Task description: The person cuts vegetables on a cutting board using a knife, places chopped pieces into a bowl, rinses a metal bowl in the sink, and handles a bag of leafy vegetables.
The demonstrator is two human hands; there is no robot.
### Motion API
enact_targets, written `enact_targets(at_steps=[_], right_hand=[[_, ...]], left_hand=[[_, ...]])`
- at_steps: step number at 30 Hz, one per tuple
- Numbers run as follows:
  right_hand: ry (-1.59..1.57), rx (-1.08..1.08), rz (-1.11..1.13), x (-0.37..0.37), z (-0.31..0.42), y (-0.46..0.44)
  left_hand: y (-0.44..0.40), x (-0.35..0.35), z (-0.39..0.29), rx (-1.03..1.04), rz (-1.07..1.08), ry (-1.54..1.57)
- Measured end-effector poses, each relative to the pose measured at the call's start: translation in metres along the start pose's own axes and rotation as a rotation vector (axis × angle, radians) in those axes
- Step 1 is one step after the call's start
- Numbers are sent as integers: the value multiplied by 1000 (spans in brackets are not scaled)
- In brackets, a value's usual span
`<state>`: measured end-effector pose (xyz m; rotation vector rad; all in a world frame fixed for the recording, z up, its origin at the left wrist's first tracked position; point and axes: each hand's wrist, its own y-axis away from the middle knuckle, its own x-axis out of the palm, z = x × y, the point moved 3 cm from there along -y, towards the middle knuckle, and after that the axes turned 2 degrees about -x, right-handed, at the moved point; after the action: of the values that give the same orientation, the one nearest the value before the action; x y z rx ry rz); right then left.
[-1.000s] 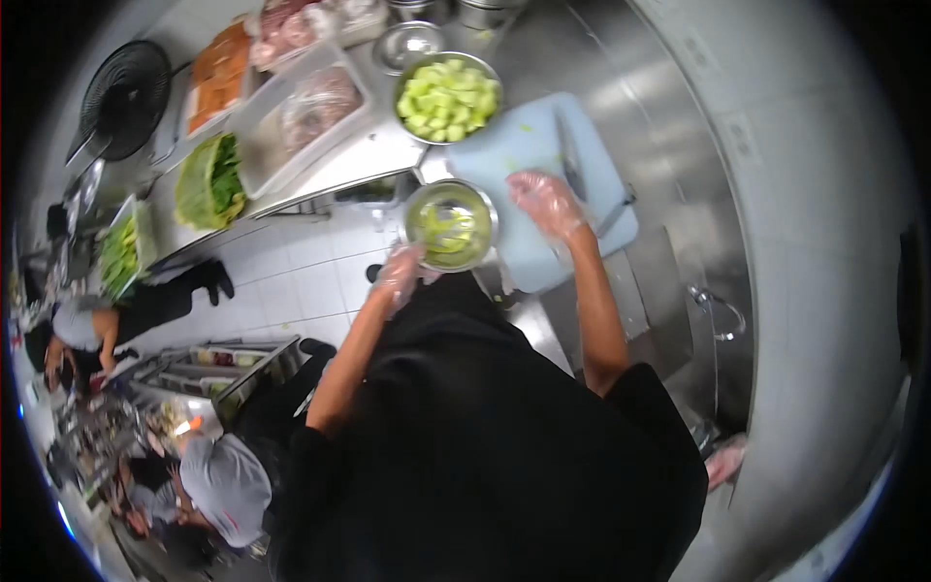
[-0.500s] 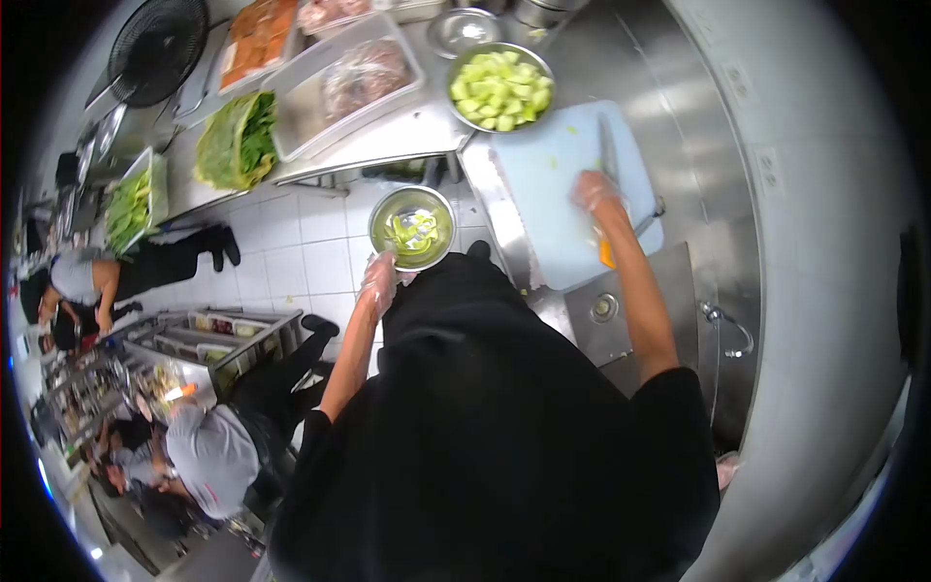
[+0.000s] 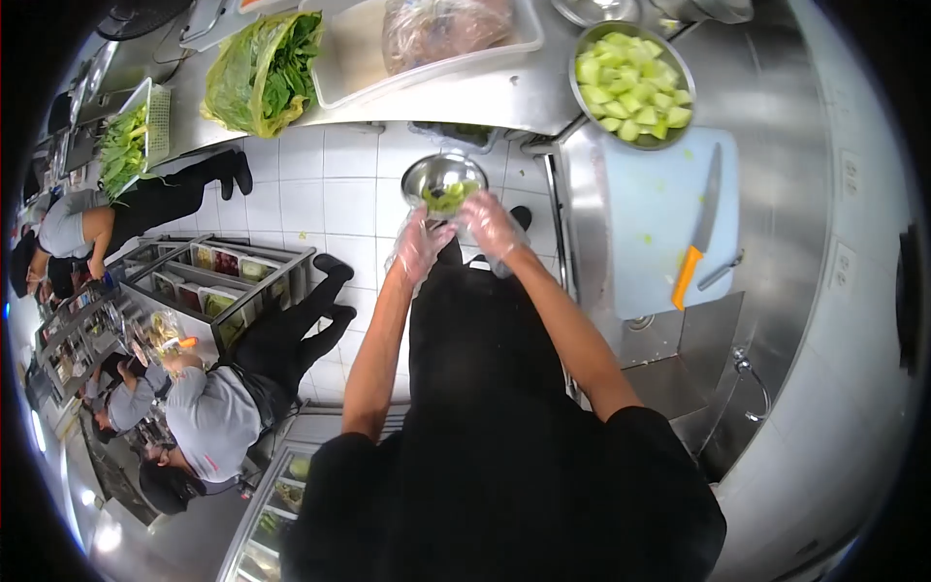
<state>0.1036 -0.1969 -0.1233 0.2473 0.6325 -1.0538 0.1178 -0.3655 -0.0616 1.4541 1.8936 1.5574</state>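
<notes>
A metal bowl [image 3: 415,179] with green peelings [image 3: 448,197] in it is held out in front of my body, above the tiled floor. It tips away from me. My left hand [image 3: 424,244], in a clear plastic glove, grips the near left part of its rim. On the near right side, my gloved right hand [image 3: 492,228] is closed at the rim, close to the peelings. A knife with an orange handle [image 3: 687,276] lies on the light blue cutting board [image 3: 640,184]. Beside the handle is a small metal peeler-like tool [image 3: 722,270].
Another metal bowl, full of pale green chunks [image 3: 630,85], stands behind the board. A sink [image 3: 669,373] with a faucet [image 3: 745,369] is at the right. Bagged leafy greens [image 3: 262,73] and a white tub [image 3: 339,48] sit on the counter. Co-workers [image 3: 208,417] stand at the left.
My right hand has left the cutting board and come over to the bowl beside my left hand. The knife now rests on the board. The view has turned, and the bowl tilts more.
</notes>
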Motion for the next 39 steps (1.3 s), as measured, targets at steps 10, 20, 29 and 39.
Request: enact_targets(at_steps=[10, 20, 29, 39], right_hand=[[-169, 892, -184, 39, -121, -138], [-164, 605, -368, 50, -98, -132], [-83, 329, -651, 42, -11, -105], [-81, 383, -858, -115, 236, 95]], left_hand=[[4, -67, 29, -229, -82, -211], [5, -175, 3, -358, -117, -246], [0, -216, -31, -264, -9, -257], [15, -155, -46, -212, 44, -593]])
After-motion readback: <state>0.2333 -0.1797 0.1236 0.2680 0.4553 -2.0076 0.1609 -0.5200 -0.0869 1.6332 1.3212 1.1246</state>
